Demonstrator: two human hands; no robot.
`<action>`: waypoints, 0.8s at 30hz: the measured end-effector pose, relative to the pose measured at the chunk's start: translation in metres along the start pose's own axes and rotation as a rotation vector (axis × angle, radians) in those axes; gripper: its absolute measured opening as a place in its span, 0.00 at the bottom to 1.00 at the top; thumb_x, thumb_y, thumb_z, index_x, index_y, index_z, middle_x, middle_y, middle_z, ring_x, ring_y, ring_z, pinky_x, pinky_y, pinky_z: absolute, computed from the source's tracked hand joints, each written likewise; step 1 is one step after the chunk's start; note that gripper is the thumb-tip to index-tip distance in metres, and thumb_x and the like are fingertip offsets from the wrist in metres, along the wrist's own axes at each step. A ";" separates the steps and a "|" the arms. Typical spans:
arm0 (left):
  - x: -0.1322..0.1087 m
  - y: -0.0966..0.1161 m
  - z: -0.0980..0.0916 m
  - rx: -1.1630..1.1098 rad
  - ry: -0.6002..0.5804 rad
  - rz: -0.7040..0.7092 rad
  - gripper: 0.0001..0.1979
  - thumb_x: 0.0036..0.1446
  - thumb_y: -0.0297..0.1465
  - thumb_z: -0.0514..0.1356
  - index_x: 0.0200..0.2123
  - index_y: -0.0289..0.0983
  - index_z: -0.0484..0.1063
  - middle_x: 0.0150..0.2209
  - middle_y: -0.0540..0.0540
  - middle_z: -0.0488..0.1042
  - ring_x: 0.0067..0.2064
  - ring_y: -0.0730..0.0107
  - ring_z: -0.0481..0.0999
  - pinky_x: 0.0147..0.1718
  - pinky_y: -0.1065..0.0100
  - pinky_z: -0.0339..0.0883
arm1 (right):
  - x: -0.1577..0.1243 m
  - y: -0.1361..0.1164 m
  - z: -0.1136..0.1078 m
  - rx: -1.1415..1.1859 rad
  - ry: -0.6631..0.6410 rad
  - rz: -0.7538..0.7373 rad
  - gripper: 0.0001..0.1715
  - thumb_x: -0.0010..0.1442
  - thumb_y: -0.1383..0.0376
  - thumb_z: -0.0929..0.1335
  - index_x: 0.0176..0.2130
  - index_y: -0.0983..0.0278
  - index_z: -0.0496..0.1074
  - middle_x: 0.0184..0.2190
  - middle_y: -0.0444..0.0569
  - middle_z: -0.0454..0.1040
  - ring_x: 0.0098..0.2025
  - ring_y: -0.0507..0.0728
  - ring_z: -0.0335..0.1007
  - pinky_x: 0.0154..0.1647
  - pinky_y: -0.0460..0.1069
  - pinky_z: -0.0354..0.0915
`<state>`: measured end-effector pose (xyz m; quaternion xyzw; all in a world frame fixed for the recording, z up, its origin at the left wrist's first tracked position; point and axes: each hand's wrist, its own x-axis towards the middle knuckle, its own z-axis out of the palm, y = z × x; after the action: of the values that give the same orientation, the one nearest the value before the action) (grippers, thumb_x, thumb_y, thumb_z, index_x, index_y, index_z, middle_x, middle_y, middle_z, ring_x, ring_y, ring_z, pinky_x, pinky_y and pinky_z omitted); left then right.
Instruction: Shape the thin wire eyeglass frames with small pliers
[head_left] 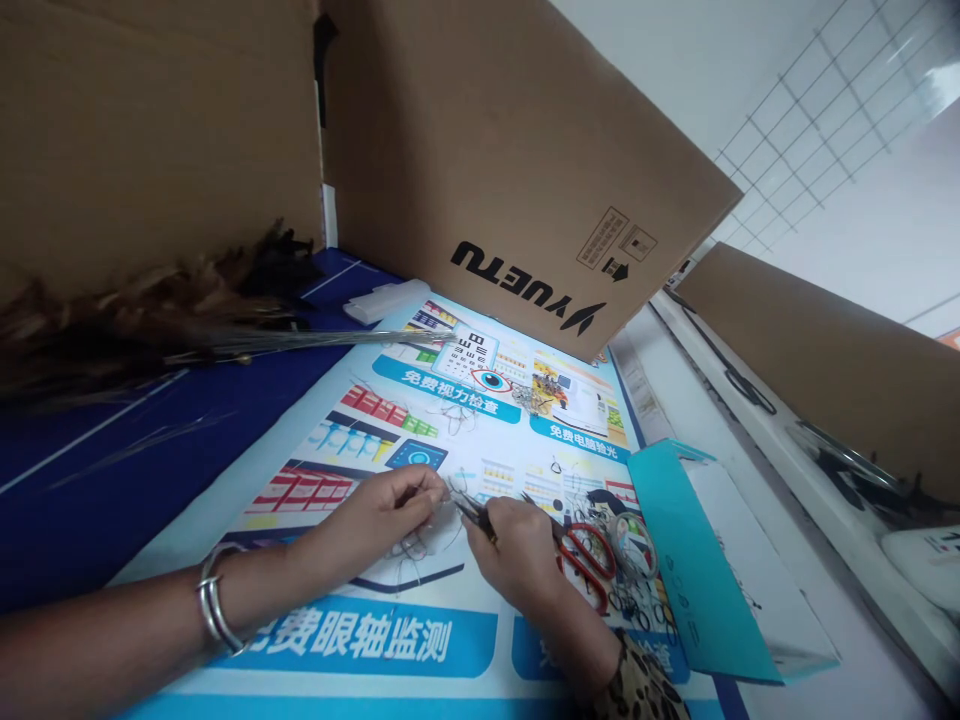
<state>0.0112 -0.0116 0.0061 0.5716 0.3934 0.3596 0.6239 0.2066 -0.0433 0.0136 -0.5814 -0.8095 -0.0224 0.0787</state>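
Note:
My left hand (401, 512), with silver bangles on its wrist, is pinched shut on a thin wire (411, 548) whose fine loops hang below the fingers. My right hand (519, 548) is wrapped round a pair of pliers (472, 512). Its narrow jaws point left and meet the wire close to my left fingertips; the exact contact is too small to make out. Just right of my right hand lie red-handled scissors (589, 560). Beside them are a clear roll (631, 545) and a tangle of small dark loops (634, 605).
A printed poster sheet (480, 685) covers the table. At left, a bundle of brown feathers (135, 325) with long thin wires (337, 339) reaches over it. A large cardboard box (480, 150) stands behind. An open teal-and-white box (697, 570) sits at right.

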 end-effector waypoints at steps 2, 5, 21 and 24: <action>0.002 0.001 -0.003 -0.045 0.023 -0.007 0.08 0.55 0.34 0.54 0.25 0.37 0.63 0.21 0.55 0.61 0.23 0.75 0.59 0.23 0.73 0.54 | 0.000 0.002 0.001 0.091 0.013 0.057 0.16 0.60 0.57 0.63 0.26 0.64 0.66 0.24 0.45 0.71 0.26 0.52 0.66 0.25 0.45 0.51; 0.005 0.001 -0.006 -0.094 0.055 -0.011 0.09 0.56 0.34 0.55 0.25 0.37 0.64 0.21 0.55 0.62 0.22 0.75 0.59 0.23 0.73 0.54 | 0.000 0.004 0.002 0.321 0.033 0.136 0.18 0.61 0.56 0.62 0.25 0.64 0.64 0.22 0.43 0.68 0.25 0.50 0.63 0.25 0.44 0.52; 0.005 -0.004 0.003 -0.241 0.290 -0.009 0.11 0.57 0.37 0.56 0.27 0.37 0.67 0.22 0.54 0.65 0.23 0.74 0.64 0.23 0.73 0.56 | 0.001 -0.017 0.012 0.257 0.275 0.000 0.19 0.57 0.52 0.66 0.27 0.64 0.65 0.28 0.48 0.66 0.33 0.56 0.62 0.33 0.48 0.58; 0.004 -0.004 0.007 -0.268 0.280 -0.026 0.10 0.57 0.37 0.56 0.28 0.37 0.68 0.22 0.54 0.66 0.24 0.74 0.64 0.24 0.73 0.57 | 0.002 -0.020 0.017 0.228 0.317 -0.034 0.23 0.57 0.48 0.66 0.26 0.64 0.64 0.28 0.48 0.65 0.33 0.55 0.62 0.32 0.48 0.57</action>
<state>0.0189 -0.0115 0.0025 0.4227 0.4321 0.4768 0.6382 0.1855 -0.0462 -0.0015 -0.5441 -0.7940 -0.0234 0.2703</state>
